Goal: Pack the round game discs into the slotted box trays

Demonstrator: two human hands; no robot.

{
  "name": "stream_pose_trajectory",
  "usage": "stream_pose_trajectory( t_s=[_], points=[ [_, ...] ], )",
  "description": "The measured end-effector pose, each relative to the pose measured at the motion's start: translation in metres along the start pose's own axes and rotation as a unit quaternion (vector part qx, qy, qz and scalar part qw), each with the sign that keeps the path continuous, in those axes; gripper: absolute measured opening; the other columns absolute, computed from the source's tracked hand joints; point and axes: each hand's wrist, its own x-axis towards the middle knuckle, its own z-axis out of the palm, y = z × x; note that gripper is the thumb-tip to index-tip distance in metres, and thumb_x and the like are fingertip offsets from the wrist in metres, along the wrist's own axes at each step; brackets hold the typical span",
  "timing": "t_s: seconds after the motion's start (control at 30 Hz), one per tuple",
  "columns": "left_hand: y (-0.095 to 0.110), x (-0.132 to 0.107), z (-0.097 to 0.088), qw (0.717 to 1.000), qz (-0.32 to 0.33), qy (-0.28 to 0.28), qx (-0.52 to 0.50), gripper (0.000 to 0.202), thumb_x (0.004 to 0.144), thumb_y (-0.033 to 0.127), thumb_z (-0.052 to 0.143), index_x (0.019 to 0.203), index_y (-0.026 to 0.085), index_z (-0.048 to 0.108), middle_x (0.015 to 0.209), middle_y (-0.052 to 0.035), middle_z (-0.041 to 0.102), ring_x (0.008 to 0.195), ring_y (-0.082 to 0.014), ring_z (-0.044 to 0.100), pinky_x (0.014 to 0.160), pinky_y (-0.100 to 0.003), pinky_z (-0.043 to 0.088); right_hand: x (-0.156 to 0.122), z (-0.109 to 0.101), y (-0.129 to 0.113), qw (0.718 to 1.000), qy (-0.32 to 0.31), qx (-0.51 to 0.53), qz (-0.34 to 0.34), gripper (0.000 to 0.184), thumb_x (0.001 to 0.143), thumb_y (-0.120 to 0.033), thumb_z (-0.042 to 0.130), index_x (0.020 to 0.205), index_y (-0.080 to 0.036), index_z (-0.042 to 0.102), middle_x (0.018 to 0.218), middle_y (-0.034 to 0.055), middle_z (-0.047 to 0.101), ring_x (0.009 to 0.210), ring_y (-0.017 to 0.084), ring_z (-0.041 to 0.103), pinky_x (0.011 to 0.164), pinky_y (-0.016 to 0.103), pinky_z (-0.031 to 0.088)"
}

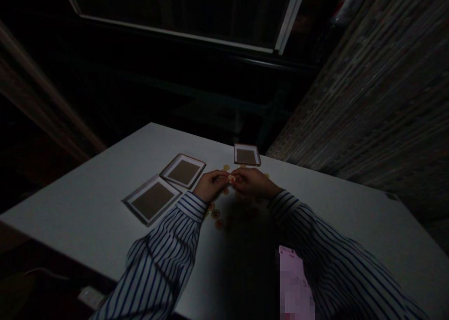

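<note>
My striped sleeves (pixel 157 268) come nearest, with a phone (pixel 294 282) just inside the right forearm. At their far ends my left hand (pixel 210 185) and right hand (pixel 255 182) meet, fingers nearly closed, pinching one small round piece (pixel 231 178) between their tips. Other pieces (pixel 215 214) lie around and below my hands on the counter (pixel 115 170). Two trays (pixel 184 171) sit left of my left hand; a third tray (pixel 246 156) lies beyond my right.

A curtain (pixel 368 90) and white table (pixel 112 175) suggest a dim home.
</note>
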Motion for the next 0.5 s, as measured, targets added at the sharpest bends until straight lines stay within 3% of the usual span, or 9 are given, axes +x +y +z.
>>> stream_pose_trajectory(
  t_s=[0.17,0.37,0.5],
  points=[
    [0.004,0.001,0.001,0.999,-0.008,0.025,0.018,0.031,0.062,0.036,0.068,0.083,0.013,0.062,0.075,-0.0047,0.067,0.070,-0.0149,0.061,0.070,-0.030,0.049,0.000,0.000,-0.003,0.995,-0.013,-0.101,0.000,0.029,0.082,-0.037,0.048,0.100,-0.019,0.061,0.085,0.0034,0.067,0.076,0.015,0.060,0.066,0.024,0.037],
    [0.001,0.007,-0.011,0.991,-0.003,0.126,0.051,0.035,0.067,0.038,0.062,0.090,0.013,0.062,0.074,-0.0048,0.066,0.070,-0.0146,0.061,0.068,-0.028,0.048,0.001,0.005,-0.002,0.978,-0.072,-0.196,0.015,0.032,0.083,-0.041,0.044,0.096,-0.020,0.063,0.099,0.0080,0.064,0.096,0.020,0.054,0.081,0.030,0.034],
    [-0.003,0.009,-0.017,0.981,0.011,0.163,0.102,0.033,0.069,0.037,0.059,0.090,0.013,0.063,0.072,-0.0048,0.066,0.068,-0.0148,0.061,0.067,-0.027,0.048,0.004,0.010,-0.002,0.969,-0.105,-0.222,0.027,0.034,0.083,-0.042,0.043,0.098,-0.020,0.064,0.102,0.0093,0.062,0.099,0.022,0.051,0.080,0.032,0.035]
  ],
)
